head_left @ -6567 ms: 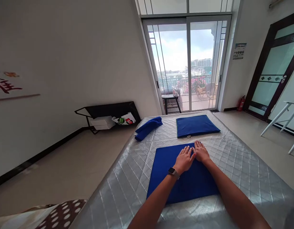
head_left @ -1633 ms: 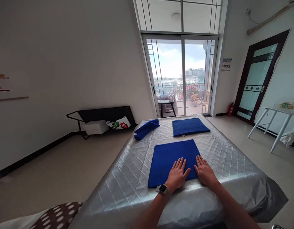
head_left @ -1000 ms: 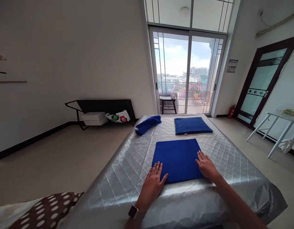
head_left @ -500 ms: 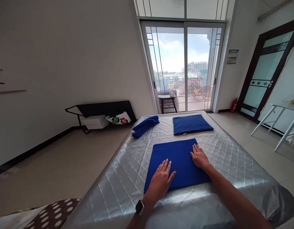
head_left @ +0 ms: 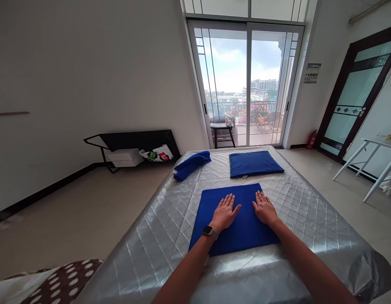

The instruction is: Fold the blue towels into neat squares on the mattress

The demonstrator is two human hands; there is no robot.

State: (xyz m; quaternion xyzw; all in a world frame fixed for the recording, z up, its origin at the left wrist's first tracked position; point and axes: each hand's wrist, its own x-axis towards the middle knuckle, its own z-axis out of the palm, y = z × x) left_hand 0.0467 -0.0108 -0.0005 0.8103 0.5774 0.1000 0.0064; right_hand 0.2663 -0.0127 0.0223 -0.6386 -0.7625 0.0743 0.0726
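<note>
A blue folded cloth [head_left: 236, 236] lies flat in a near-rectangle on the silver quilted bed cover [head_left: 157, 245]. My left hand [head_left: 225, 212] rests flat on its upper middle, fingers stretched and thumb out; a watch is on that wrist. My right hand [head_left: 265, 208] lies flat along the cloth's right edge, fingers extended. Farther back, a second blue folded cloth [head_left: 255, 164] lies spread flat, a small white tag at its near edge. To its left sits a narrow, bunched blue cloth [head_left: 192, 164]. Neither hand grips anything.
A black-framed rack [head_left: 138, 141] with a white box [head_left: 125, 158] and a printed bag [head_left: 157, 154] stands by the left wall. Sliding glass doors [head_left: 248, 84] are beyond the bed. A white-legged table [head_left: 375, 156] stands right. Brown dotted fabric [head_left: 68, 280] lies lower left.
My left hand has slid forward and slightly right over the near cloth, toward its upper middle. My right hand stays at the right edge. The view has shifted slightly.
</note>
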